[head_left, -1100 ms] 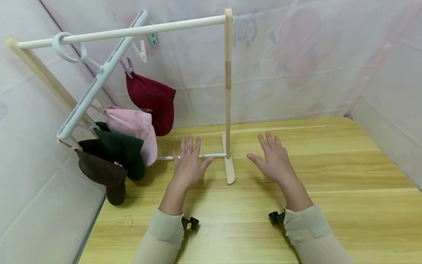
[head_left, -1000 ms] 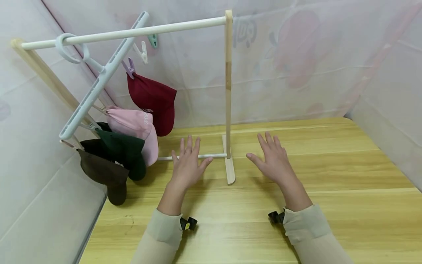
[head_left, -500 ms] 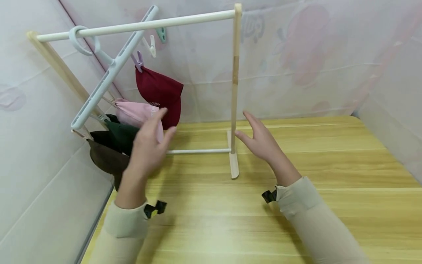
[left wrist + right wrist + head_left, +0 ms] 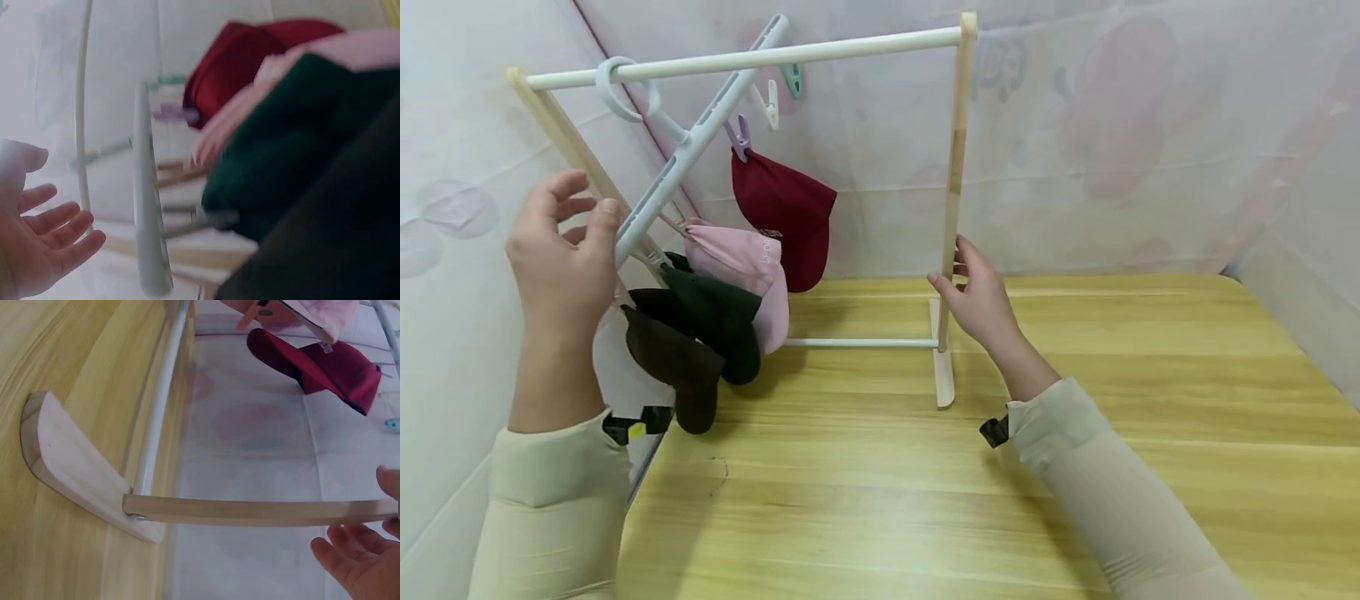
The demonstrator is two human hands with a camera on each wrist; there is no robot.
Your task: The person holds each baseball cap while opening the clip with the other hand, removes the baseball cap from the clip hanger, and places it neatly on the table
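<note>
A small rack has a white rail [image 4: 737, 60] and a wooden post [image 4: 953, 167]. A pale blue peg hanger [image 4: 692, 142] hangs from the rail at a slant. Clipped to it are a red cap [image 4: 786, 212], a pink cap [image 4: 741, 258], a dark green cap [image 4: 715, 312] and a brown cap [image 4: 673, 367]. My left hand [image 4: 587, 200] is raised beside the hanger's lower end with its fingers loosely curled and holds nothing; the left wrist view shows an open palm [image 4: 44, 231] apart from the bar [image 4: 147, 206]. My right hand [image 4: 951, 265] brackets the post, thumb on one side and fingers [image 4: 356, 562] on the other.
The rack stands on a wooden table [image 4: 1000, 467], its foot [image 4: 75, 481] flat on the top. A white peg [image 4: 767, 100] and a teal peg [image 4: 792, 79] hang free at the hanger's upper end. White sheeting walls in the left, back and right sides.
Both hands have lifted off the table. The left hand rose to the hanger's lower end, and the right hand moved forward to the wooden post.
</note>
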